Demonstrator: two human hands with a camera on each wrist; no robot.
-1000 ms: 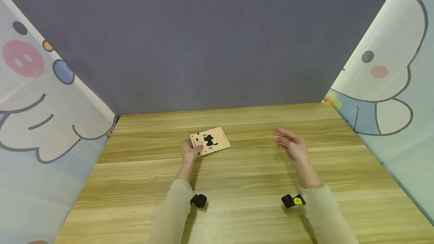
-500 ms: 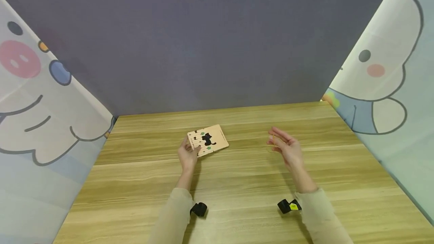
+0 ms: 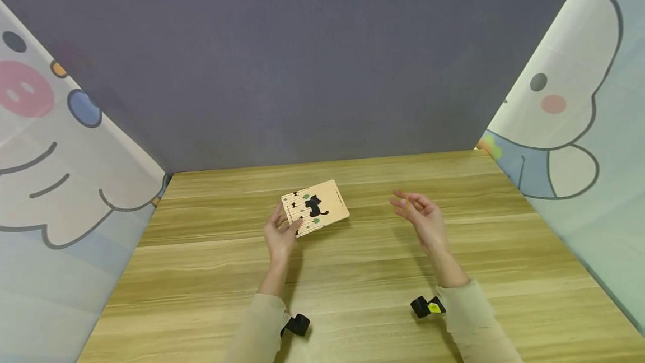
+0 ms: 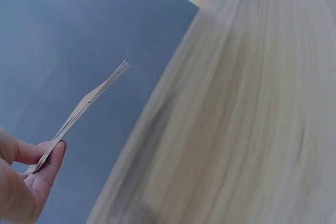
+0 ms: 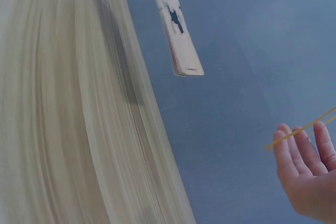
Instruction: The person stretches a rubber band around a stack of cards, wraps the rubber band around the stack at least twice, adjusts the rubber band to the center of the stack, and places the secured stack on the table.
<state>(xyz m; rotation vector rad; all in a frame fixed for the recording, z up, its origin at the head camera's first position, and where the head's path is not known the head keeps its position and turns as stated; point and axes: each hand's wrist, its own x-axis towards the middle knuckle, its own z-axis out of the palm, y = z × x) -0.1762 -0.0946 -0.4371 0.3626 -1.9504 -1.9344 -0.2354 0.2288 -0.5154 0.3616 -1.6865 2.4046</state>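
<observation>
Pinching cat-print cards [image 3: 319, 206] by one end in the left hand [image 3: 279, 239], above the counter [image 3: 353, 284], holding a yellow band [image 5: 310, 124] across half-bent fingers of the right hand [image 3: 426, 224], well right of the cards, facing a grey panel [image 3: 322, 71].

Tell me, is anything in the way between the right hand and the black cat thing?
Nothing visible is. Only open air over the table shows between the right hand, with its yellow band, and the cat-printed stack in the left hand.
</observation>
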